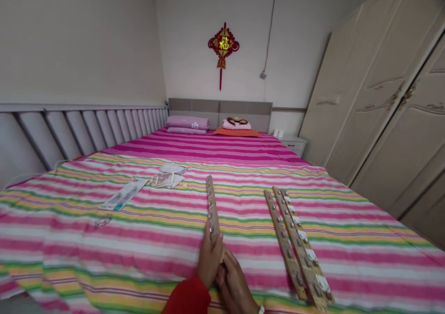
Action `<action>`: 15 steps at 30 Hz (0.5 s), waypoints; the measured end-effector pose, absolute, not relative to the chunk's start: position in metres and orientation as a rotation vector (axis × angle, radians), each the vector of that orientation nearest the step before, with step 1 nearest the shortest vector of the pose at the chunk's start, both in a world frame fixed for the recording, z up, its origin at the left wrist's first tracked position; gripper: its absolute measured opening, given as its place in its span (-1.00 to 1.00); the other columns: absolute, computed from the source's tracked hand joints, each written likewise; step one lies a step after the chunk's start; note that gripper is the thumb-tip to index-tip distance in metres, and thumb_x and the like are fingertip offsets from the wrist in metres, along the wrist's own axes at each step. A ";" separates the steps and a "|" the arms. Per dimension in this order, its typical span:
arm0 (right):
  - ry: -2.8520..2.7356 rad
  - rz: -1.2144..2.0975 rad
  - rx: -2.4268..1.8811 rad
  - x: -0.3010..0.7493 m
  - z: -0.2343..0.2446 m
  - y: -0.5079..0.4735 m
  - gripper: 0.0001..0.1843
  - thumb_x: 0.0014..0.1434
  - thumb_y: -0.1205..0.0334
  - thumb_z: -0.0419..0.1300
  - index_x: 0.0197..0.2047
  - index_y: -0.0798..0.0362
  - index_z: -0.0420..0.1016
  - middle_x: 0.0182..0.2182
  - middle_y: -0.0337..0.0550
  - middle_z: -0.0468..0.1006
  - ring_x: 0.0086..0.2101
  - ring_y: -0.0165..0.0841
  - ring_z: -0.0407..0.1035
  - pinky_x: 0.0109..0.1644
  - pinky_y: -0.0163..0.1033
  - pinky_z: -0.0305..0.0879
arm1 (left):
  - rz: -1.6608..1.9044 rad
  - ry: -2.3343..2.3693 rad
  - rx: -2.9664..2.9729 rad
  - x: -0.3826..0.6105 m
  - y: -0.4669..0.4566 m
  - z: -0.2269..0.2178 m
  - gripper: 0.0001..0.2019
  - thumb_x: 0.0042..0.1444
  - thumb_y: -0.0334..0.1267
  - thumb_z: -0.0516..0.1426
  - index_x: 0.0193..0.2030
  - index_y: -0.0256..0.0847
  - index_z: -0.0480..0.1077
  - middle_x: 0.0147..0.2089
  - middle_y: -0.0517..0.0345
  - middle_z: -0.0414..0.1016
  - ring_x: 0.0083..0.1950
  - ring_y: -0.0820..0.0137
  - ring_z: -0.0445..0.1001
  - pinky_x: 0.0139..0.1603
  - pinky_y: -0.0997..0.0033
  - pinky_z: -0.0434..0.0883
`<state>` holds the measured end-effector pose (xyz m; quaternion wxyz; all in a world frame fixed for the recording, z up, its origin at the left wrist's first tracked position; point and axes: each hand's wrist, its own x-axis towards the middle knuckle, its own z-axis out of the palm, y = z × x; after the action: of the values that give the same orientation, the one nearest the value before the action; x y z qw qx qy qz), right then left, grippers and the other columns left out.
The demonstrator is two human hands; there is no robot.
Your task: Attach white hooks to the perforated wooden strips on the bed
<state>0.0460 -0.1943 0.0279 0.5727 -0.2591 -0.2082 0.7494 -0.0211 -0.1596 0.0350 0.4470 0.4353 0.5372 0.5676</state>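
Observation:
Both my hands meet at the bottom centre, over the striped bedspread (146, 240). My left hand (209, 260), in a red sleeve, grips the near end of a long wooden strip (212, 207) studded with metal snaps; the strip runs away from me across the bed. My right hand (233, 284) closes around the same near end from the right, pressed against the left hand. To the right lie two more wooden strips (295, 242) side by side, bearing metal and white fittings.
A flat packaged tool (124, 194) and small clear packets (169, 176) lie on the bed's left part. Pillows (187, 123) sit at the headboard. A padded wall panel runs along the left, a wardrobe (382, 105) stands on the right, a nightstand (292, 142) beside it.

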 end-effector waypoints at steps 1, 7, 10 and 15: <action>-0.493 1.760 -0.618 0.043 0.029 -0.191 -0.69 -0.08 0.03 0.38 -0.30 0.02 0.52 -0.51 -0.25 0.52 -0.49 -0.38 0.35 -0.46 -0.35 0.22 | 1.414 1.330 1.088 -0.024 -0.156 0.035 -0.30 0.07 0.00 0.13 0.33 -0.19 0.10 0.37 -0.08 0.17 0.42 0.21 0.03 0.37 0.23 0.08; -0.528 1.737 -0.687 0.030 0.031 -0.181 -0.66 -0.08 0.00 0.38 -0.35 0.04 0.44 -0.66 -0.43 0.24 -0.65 -0.53 0.03 -0.57 -0.41 -0.03 | 1.484 1.414 1.007 -0.045 -0.135 0.034 -0.46 0.04 0.04 0.12 0.10 -0.25 0.39 0.21 -0.12 0.40 0.26 0.15 0.32 0.22 0.24 0.29; -0.567 1.724 -0.716 0.024 0.029 -0.178 -0.60 -0.07 -0.10 0.34 -0.38 0.04 0.39 -0.68 -0.47 0.15 -0.66 -0.56 -0.07 -0.59 -0.41 -0.11 | 1.553 1.430 0.902 -0.054 -0.123 0.034 -0.51 0.01 0.01 0.14 0.00 -0.27 0.44 0.10 -0.14 0.49 0.12 0.15 0.44 0.08 0.25 0.38; -0.665 1.708 -0.721 0.015 0.031 -0.172 -0.60 -0.04 -0.10 0.32 -0.38 0.05 0.35 -0.70 -0.48 0.12 -0.67 -0.57 -0.12 -0.60 -0.41 -0.15 | 1.576 1.453 0.831 -0.068 -0.103 0.034 -0.55 0.00 -0.03 0.13 -0.06 -0.33 0.43 -0.17 -0.07 0.58 -0.17 0.23 0.53 -0.19 0.32 0.45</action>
<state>0.0153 -0.1724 0.0315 0.5528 -0.3049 -0.2814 0.7226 -0.0675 -0.1031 0.0343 0.4092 0.3299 0.5767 0.6254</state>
